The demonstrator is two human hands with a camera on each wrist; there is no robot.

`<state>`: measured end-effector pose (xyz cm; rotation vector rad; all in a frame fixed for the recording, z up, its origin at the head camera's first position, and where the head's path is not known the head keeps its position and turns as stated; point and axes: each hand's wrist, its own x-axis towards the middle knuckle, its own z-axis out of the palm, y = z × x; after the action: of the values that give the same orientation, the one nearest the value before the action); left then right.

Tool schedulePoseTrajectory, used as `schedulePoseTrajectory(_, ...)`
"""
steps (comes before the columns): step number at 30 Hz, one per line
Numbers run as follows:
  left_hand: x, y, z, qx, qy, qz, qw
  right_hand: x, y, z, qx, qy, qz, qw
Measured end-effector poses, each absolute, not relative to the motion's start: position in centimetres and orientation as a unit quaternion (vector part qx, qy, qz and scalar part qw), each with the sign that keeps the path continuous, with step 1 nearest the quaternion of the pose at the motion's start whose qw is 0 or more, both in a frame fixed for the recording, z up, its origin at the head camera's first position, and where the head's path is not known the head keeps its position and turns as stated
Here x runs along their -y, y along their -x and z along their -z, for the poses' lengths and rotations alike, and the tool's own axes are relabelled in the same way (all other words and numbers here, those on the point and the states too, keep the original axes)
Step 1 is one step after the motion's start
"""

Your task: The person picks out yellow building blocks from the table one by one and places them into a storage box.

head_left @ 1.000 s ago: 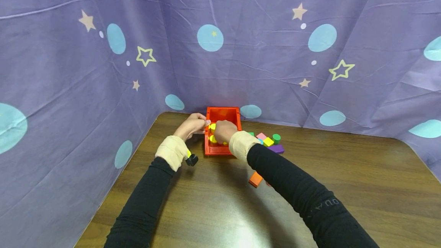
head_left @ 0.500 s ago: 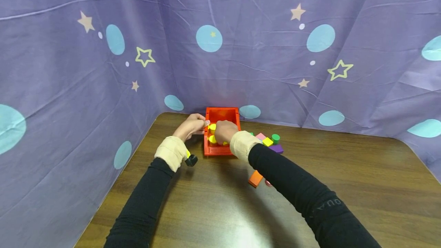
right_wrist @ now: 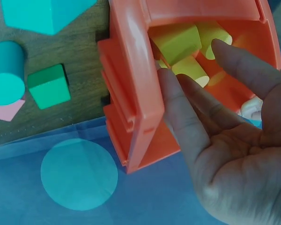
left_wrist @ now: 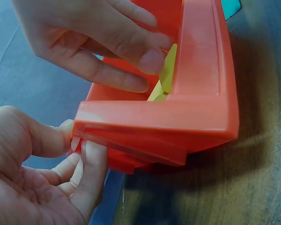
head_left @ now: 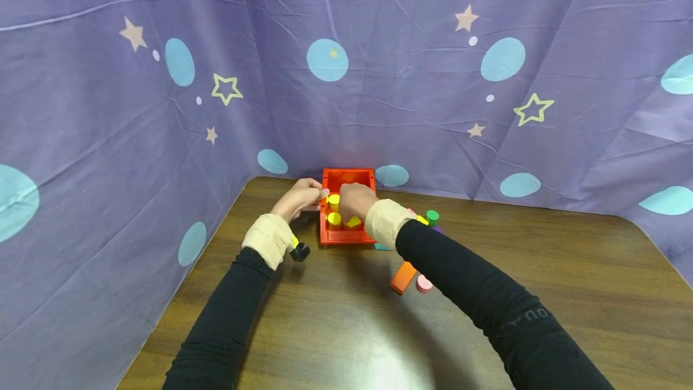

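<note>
A red plastic bin (head_left: 349, 237) stands near the back edge of the table. My left hand (head_left: 296, 198) pinches its left side; in the left wrist view the thumb and fingers grip a lower edge of the bin's wall. Inside the bin lie several yellow blocks, among them a yellow cylinder (head_left: 334, 220) and an angular yellow block (head_left: 354, 222). My right hand (right_wrist: 243, 126) reaches into the bin over these blocks. Its thumb and fingers are spread apart with nothing held between them, the fingertips close to a yellow block (right_wrist: 178, 44).
To the bin's right lie loose blocks: a green cylinder (head_left: 432, 217), a green cube (right_wrist: 49, 86) and a teal cylinder (right_wrist: 8, 75). Nearer me are an orange block (head_left: 403, 277) and a pink disc (head_left: 424, 283). A purple patterned curtain (head_left: 379, 125) hangs behind the table.
My right hand and forearm have shifted slightly right, uncovering more of the angular yellow block in the bin and the pink disc on the table. My left hand keeps its grip on the bin.
</note>
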<state>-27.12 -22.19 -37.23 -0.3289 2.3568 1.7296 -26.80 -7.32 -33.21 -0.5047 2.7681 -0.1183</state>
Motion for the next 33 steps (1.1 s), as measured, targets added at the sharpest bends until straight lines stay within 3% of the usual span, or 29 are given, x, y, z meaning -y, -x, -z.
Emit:
schedulePoseTrajectory(12,22.2,27.0,37.0,-0.805,0.108,-0.574,0.107,7.0,28.0,32.1,-0.967,0.165,0.029,0.191)
schedulePoseTrajectory(33,22.2,27.0,36.9,-0.809,0.108,-0.568,0.108,3.9,27.3,29.5,-0.958,0.231,0.103,0.136)
